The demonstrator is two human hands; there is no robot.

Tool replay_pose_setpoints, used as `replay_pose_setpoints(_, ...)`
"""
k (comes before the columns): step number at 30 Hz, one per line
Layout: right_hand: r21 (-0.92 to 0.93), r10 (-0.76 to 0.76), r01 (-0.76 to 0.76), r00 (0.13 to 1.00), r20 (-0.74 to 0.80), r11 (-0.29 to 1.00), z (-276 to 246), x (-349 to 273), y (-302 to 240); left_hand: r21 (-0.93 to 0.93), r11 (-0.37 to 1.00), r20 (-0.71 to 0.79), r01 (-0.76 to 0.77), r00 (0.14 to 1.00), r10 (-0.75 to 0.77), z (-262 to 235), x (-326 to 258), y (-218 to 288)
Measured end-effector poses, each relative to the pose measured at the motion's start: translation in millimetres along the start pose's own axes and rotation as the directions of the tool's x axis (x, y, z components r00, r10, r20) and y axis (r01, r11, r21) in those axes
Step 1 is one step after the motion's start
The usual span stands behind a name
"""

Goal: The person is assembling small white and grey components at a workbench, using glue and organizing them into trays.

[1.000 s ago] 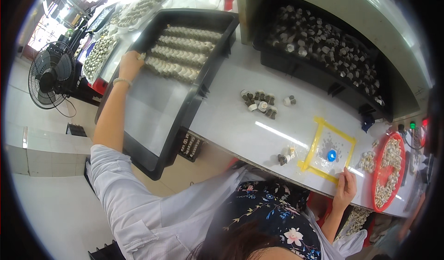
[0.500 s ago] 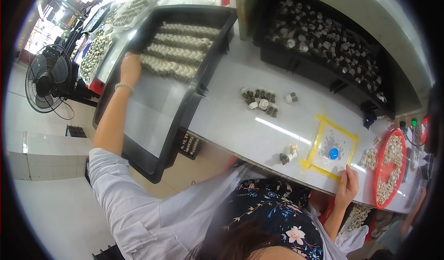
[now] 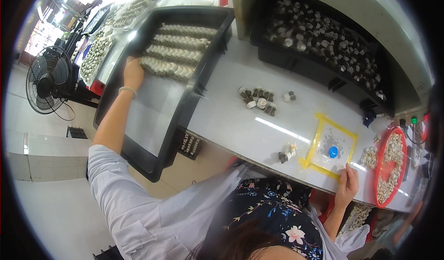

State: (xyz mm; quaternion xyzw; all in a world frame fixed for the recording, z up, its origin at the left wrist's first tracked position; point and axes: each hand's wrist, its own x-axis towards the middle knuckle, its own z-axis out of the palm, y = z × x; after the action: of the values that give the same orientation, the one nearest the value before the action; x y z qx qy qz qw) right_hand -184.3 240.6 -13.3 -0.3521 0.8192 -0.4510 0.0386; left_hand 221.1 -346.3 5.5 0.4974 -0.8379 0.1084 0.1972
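My left hand (image 3: pixel 133 73) is closed at the left end of the nearest row of small white-and-dark pieces (image 3: pixel 169 69), inside a large black tray (image 3: pixel 156 167). Whatever its fingertips hold is hidden. Several such rows lie side by side in the tray's far part, over a pale bottom. Loosely open, my right hand (image 3: pixel 347 186) rests at the table's front edge, beside the yellow tape frame (image 3: pixel 319 133). Nothing shows in its fingers. Within the frame a round blue cap (image 3: pixel 333 151) sits among grey spots.
A loose cluster of white-and-dark pieces (image 3: pixel 262 103) lies mid-table. A black bin (image 3: pixel 300 68) full of similar pieces stands behind, under a shelf. At right is a red basket (image 3: pixel 378 186) of small pale pieces. A black fan (image 3: pixel 45 80) stands at far left.
My left hand has shifted slightly to the right and down, still by the end of the nearest row. My right hand has not visibly moved.
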Motion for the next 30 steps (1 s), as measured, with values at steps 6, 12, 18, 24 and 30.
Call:
replay_pose_setpoints(6,0.001,-0.026,0.026,1.0,-0.012,1.0,3,-1,-3,0.024,0.993,0.007,0.115,0.993,-0.115,-5,-3,17)
replay_pose_setpoints(12,0.014,-0.015,0.015,1.0,-0.011,1.0,3,0,-3,-0.032,0.97,-0.14,-0.24,0.962,0.233,-6,18,36)
replay_pose_setpoints(18,0.0,-0.013,0.013,1.0,-0.018,1.0,3,1,-2,-0.087,0.996,0.363,0.032,0.932,0.002,7,15,46)
replay_pose_setpoints(24,-0.034,-0.022,0.02,0.999,-0.031,0.999,-1,-1,-10,-0.141,0.99,0.348,0.024,0.937,0.027,17,21,47)
replay_pose_setpoints(30,-0.02,-0.047,0.047,0.999,0.014,0.999,0,5,-14,0.352,0.926,0.334,-0.139,0.943,0.015,-4,20,47)
